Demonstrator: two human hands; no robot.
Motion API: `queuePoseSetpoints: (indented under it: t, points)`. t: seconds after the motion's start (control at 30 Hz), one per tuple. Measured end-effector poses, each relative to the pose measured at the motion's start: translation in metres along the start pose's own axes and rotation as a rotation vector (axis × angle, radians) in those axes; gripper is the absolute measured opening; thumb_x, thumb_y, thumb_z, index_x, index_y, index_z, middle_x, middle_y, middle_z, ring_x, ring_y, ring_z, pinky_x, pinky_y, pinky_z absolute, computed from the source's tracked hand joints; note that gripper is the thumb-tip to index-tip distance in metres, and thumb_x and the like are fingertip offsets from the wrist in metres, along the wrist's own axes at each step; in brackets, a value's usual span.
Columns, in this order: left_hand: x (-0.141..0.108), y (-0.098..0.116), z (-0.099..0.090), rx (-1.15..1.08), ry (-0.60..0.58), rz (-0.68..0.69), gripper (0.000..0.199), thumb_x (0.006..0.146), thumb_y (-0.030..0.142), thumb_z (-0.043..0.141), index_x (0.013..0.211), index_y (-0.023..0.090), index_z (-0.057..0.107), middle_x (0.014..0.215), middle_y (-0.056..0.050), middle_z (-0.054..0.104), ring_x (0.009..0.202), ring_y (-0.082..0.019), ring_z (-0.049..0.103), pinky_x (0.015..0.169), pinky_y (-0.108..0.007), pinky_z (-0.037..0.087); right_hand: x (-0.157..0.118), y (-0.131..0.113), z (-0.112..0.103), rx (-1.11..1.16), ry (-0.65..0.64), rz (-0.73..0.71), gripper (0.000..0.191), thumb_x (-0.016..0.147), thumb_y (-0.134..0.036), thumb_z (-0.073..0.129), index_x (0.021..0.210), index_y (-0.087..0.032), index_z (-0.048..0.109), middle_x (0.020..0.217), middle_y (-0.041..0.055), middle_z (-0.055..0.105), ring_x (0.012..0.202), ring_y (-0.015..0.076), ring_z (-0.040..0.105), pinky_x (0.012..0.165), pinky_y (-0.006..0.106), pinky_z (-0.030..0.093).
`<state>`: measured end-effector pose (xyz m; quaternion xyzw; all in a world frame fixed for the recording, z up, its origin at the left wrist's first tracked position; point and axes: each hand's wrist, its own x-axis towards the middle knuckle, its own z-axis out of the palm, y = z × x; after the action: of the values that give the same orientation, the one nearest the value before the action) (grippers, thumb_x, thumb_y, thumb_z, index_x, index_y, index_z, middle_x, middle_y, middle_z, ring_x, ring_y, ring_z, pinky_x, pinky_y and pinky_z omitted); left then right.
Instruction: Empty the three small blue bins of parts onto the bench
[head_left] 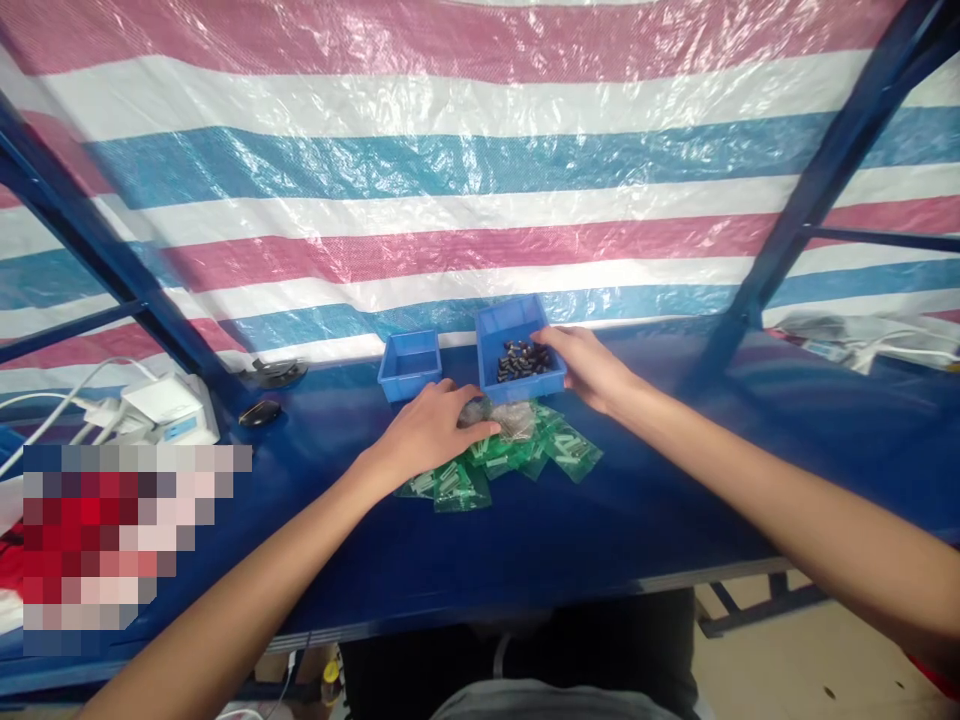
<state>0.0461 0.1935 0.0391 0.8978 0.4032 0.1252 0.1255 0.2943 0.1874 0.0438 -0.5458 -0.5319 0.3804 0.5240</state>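
Observation:
My left hand (433,428) rests palm down on a pile of small green plastic bags (525,445) on the blue table (600,520), its fingertips on a clear bag at the top of the pile. My right hand (589,365) reaches to the right rim of a blue bin (495,325) that holds several small dark parts (523,360); the fingers touch the bin's edge next to the parts. Whether the fingers pinch a part I cannot tell. A smaller blue bin (409,365) stands left of the first one and looks empty.
A striped tarp (480,180) hangs behind the table, framed by blue metal struts (825,170). A white power adapter with cables (161,405) and a black oval object (259,412) lie at the left. Papers and cables (862,340) sit far right.

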Motion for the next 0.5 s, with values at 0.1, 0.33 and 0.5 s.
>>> queuePoseSetpoints:
  t: [0.1, 0.33, 0.5]
  points:
    - [0.003, -0.002, -0.001, -0.044, -0.013, 0.062, 0.041, 0.093, 0.052, 0.060, 0.113, 0.018, 0.070, 0.101, -0.009, 0.066, 0.095, -0.026, 0.063, 0.076, -0.035, 0.046, -0.004, -0.001, 0.004, -0.031, 0.059, 0.005, 0.047, 0.086, -0.047, 0.067, 0.122, -0.017, 0.064, 0.078, 0.0071, 0.064, 0.070, 0.0206, 0.060, 0.051, 0.030, 0.044]
    - [0.003, 0.002, -0.009, -0.099, -0.027, 0.000, 0.014, 0.081, 0.019, 0.061, 0.091, 0.018, 0.070, 0.077, -0.002, 0.069, 0.072, -0.017, 0.064, 0.064, -0.030, 0.044, -0.003, 0.005, 0.006, -0.127, 0.074, -0.129, 0.068, 0.084, -0.052, 0.065, 0.141, -0.015, 0.056, 0.103, 0.0133, 0.070, 0.090, 0.0282, 0.066, 0.070, 0.040, 0.054]
    - [-0.016, 0.003, -0.024, -0.034, 0.150, 0.090, 0.033, 0.087, 0.012, 0.053, 0.113, 0.021, 0.071, 0.086, -0.002, 0.071, 0.073, -0.016, 0.065, 0.069, -0.030, 0.048, -0.011, -0.003, 0.010, -0.224, 0.127, -0.248, 0.071, 0.085, -0.053, 0.064, 0.144, -0.015, 0.053, 0.100, 0.0113, 0.070, 0.090, 0.0293, 0.066, 0.077, 0.045, 0.054]
